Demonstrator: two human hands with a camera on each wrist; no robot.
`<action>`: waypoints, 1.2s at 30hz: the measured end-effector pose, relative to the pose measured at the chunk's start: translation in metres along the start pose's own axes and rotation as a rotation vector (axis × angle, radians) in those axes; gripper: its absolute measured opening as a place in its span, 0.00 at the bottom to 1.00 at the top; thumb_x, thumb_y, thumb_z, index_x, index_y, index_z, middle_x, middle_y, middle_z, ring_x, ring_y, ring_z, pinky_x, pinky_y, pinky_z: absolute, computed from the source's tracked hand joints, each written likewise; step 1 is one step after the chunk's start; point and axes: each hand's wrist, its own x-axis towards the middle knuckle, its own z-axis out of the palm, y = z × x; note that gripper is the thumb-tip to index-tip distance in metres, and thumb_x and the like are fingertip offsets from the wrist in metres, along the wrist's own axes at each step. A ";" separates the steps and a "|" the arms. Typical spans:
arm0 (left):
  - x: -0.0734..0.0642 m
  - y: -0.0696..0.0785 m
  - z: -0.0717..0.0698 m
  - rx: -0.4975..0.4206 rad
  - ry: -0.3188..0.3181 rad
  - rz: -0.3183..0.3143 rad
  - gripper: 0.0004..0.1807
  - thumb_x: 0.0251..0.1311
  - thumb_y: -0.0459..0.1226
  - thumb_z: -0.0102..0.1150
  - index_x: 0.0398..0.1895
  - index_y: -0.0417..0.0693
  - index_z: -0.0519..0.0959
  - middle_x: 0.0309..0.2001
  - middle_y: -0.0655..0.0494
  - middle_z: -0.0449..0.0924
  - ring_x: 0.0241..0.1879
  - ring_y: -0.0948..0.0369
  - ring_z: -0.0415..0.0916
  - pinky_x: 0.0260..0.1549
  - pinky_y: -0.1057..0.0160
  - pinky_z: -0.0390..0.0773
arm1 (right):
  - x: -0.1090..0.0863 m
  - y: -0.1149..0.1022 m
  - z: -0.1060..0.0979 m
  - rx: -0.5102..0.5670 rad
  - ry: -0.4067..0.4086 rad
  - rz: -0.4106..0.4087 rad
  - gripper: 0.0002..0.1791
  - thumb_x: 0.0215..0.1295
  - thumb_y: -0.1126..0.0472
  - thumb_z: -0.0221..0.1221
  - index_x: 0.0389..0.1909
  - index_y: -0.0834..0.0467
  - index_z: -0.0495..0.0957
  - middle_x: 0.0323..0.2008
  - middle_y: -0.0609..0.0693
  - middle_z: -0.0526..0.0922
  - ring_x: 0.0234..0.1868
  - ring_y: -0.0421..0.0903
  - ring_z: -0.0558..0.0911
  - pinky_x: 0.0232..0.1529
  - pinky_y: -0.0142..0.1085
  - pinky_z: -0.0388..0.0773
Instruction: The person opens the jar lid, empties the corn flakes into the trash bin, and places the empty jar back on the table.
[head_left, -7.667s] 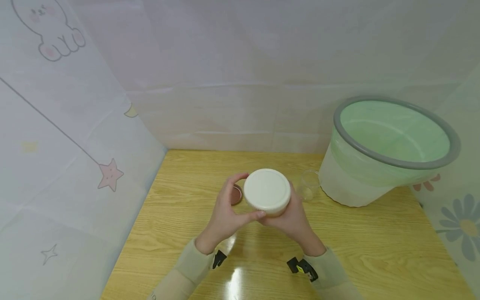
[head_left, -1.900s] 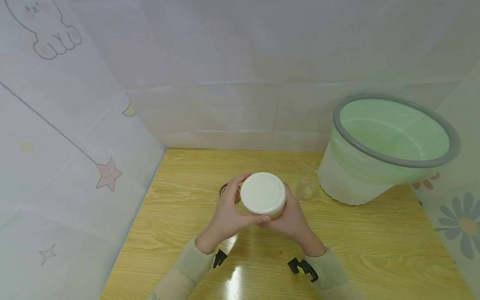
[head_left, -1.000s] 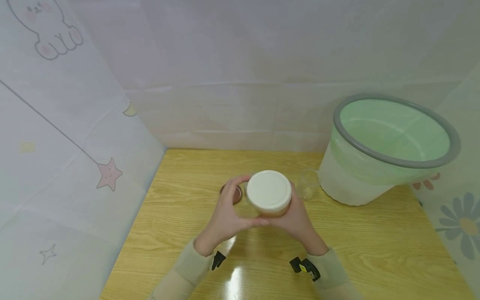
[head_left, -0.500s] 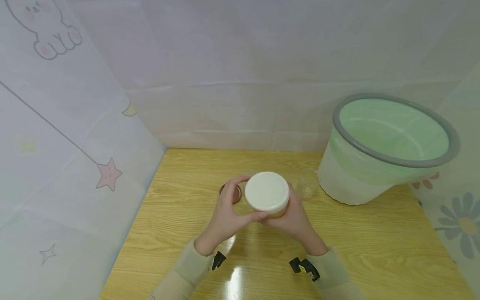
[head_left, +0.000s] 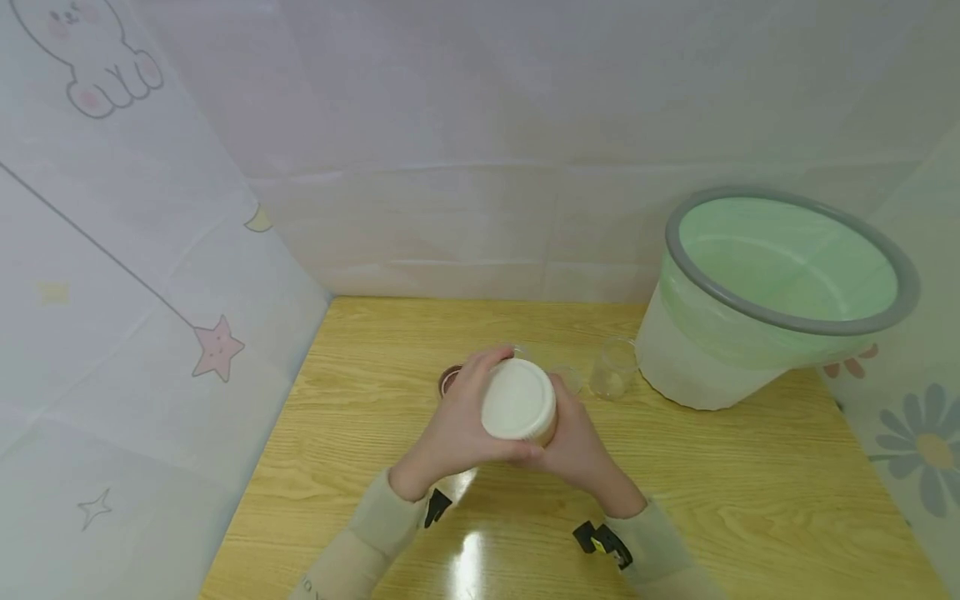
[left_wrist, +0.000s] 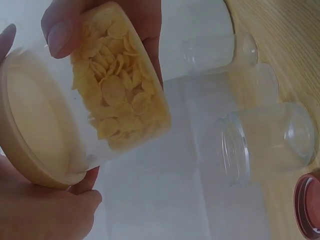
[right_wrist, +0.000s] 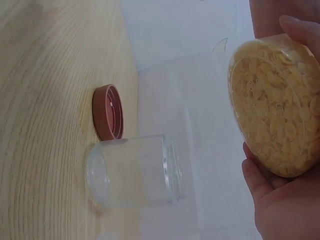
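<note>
Both hands hold a clear plastic jar (left_wrist: 117, 90) of yellow flakes above the table, its cream lid (head_left: 517, 402) tilted up to the left in the head view. My left hand (head_left: 459, 429) grips around the lid's rim. Round the jar's body curl the fingers of my right hand (head_left: 576, 446). The flakes also show through the jar's base in the right wrist view. Beyond the hands stands a glass jar (right_wrist: 132, 172) without a lid. A red-brown screw lid (right_wrist: 108, 112) lies close beside it, partly hidden by the left hand in the head view.
Clear cups stand on the wooden table (head_left: 360, 400) behind the right hand, one of them a tall clear cup (head_left: 613, 371). A large green-and-white bin (head_left: 697, 367) with a grey rim is at the back right. Printed sheeting (head_left: 450, 225) encloses the back and sides.
The flake jar has moved left and a little toward the body, with its lid leaning further left. Both hands shifted with it, and more of the clear cups behind now shows.
</note>
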 end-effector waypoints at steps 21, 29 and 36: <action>0.001 -0.002 -0.008 0.093 -0.068 0.025 0.65 0.31 0.56 0.88 0.77 0.67 0.59 0.69 0.66 0.63 0.64 0.62 0.63 0.59 0.46 0.69 | 0.000 -0.001 -0.005 -0.014 0.015 0.023 0.55 0.37 0.59 0.85 0.69 0.54 0.65 0.60 0.49 0.77 0.58 0.50 0.78 0.56 0.55 0.75; 0.000 -0.001 -0.009 0.065 -0.037 -0.014 0.62 0.31 0.58 0.87 0.74 0.61 0.63 0.64 0.65 0.65 0.61 0.63 0.65 0.56 0.48 0.71 | 0.002 -0.025 -0.006 -0.003 0.011 0.024 0.52 0.37 0.69 0.82 0.66 0.63 0.66 0.58 0.56 0.78 0.56 0.53 0.78 0.54 0.55 0.76; -0.001 -0.002 -0.013 0.009 0.019 -0.018 0.62 0.33 0.55 0.87 0.75 0.58 0.60 0.64 0.63 0.64 0.60 0.61 0.66 0.57 0.48 0.72 | 0.000 -0.010 -0.006 0.001 0.017 0.038 0.55 0.40 0.60 0.84 0.71 0.51 0.64 0.60 0.47 0.76 0.57 0.49 0.77 0.55 0.52 0.76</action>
